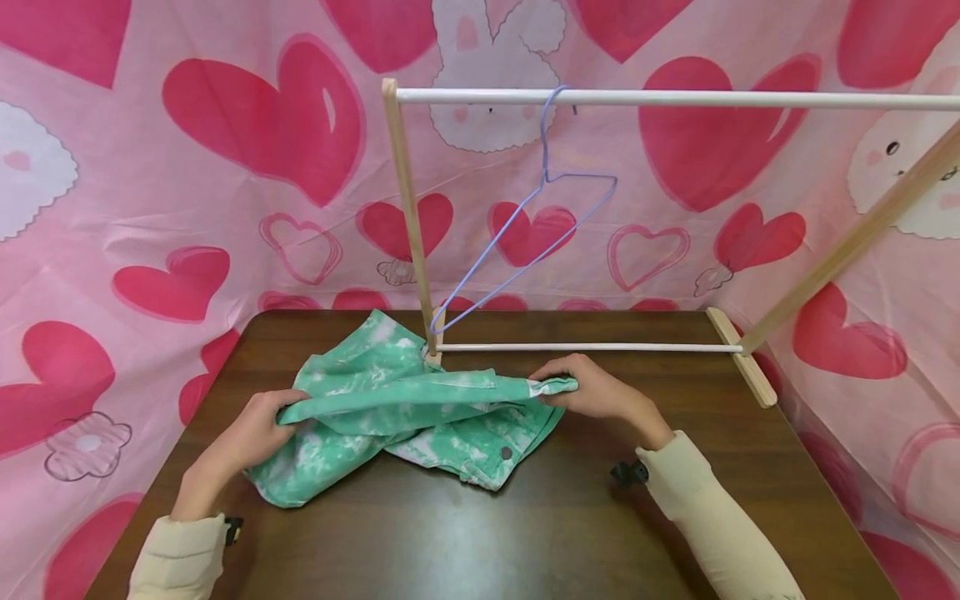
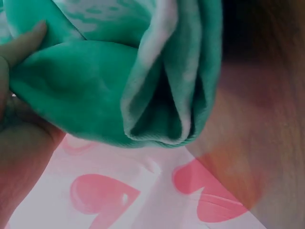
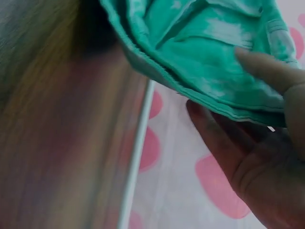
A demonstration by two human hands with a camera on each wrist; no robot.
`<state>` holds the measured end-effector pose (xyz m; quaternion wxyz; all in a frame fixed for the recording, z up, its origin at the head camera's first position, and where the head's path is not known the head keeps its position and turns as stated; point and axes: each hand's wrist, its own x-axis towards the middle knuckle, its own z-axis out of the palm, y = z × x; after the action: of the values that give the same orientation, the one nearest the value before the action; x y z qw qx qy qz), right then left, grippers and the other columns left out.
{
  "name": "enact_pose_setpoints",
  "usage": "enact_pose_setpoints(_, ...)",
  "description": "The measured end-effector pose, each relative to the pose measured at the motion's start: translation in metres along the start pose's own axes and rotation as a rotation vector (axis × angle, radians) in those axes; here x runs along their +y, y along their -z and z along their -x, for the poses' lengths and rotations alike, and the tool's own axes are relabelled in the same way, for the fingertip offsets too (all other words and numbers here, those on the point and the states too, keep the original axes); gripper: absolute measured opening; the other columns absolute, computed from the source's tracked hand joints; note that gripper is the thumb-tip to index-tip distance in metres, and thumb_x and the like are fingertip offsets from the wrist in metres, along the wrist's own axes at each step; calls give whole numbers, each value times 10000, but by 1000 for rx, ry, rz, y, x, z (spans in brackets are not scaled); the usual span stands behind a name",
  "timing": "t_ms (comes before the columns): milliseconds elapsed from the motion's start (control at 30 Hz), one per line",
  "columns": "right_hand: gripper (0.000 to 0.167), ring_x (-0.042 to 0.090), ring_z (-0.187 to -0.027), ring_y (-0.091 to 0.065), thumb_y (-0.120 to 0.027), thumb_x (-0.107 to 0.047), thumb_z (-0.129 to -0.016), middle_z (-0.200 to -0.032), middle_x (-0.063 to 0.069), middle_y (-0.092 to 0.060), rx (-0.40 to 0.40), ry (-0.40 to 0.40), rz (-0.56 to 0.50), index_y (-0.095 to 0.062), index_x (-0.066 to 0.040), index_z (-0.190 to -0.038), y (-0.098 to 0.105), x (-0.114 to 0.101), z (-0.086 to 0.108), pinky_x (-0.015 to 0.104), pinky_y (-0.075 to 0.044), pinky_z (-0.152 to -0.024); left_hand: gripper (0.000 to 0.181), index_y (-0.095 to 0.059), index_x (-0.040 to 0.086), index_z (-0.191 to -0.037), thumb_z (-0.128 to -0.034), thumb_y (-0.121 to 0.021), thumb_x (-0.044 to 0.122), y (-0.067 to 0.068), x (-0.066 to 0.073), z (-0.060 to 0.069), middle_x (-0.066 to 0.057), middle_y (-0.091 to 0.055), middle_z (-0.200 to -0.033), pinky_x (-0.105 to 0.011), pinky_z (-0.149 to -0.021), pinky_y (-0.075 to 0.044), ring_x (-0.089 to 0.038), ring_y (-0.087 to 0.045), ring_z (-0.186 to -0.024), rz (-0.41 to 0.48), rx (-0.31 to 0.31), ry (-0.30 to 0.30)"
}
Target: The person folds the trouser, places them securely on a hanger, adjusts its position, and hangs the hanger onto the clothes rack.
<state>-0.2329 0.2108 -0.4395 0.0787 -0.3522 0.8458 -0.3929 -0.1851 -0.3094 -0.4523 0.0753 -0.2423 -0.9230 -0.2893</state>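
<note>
A green-and-white tie-dye garment (image 1: pixel 360 417) lies rumpled on the table, its near edge lifted between the two hands. My left hand (image 1: pixel 258 425) pinches the left end of a folded green strip. In the left wrist view, the thumb lies over the green cloth (image 2: pixel 81 90), and layered folds hang beside it. At the right end, my right hand (image 1: pixel 592 387) holds the garment between thumb and fingers. The right wrist view shows the thumb on top of the cloth (image 3: pixel 209 71) and fingers below. A dark round button (image 1: pixel 506 452) shows on the lower flap.
A rack with a white top bar (image 1: pixel 712 99) and wooden posts stands at the back of the brown table (image 1: pixel 450 542). From the bar hangs a blue hanger (image 1: pixel 487 250), above the garment. The garment's back part touches the rack's left foot. A pink heart-print cloth (image 1: pixel 247 167) surrounds the table.
</note>
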Motion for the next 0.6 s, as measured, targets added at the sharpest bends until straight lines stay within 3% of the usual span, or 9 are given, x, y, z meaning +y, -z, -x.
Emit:
enact_pose_setpoints(200, 283, 172, -1052, -701, -749, -33, -906, -1150, 25, -748, 51, 45, 30, -754, -84, -1184, 2, -18, 0, 351, -580, -907, 337, -770, 14, -1039, -769, -712, -180, 4, 5, -1, -89, -761, -978, -10, -808, -431, -57, -653, -856, 2, 92, -12)
enact_pose_setpoints(433, 277, 153, -1018, -716, -737, 15, -898, -1120, 24, -761, 129, 61, 58, -773, -83, -1155, 13, -29, 3, 341, -586, -900, 509, -787, 70, -1057, -713, -629, -269, 14, 15, -2, -52, -750, -980, -46, -791, -470, 32, -608, -871, 37, 213, -65)
enact_pose_setpoints(600, 291, 140, -996, -714, -724, 41, -899, -1113, 53, -764, 149, 78, 35, -771, -69, -1164, 23, -36, 9, 289, -587, -863, 587, -785, 78, -1087, -658, -650, -299, 27, 24, 0, -73, -742, -961, -33, -778, -465, 75, -577, -869, 32, 290, -79)
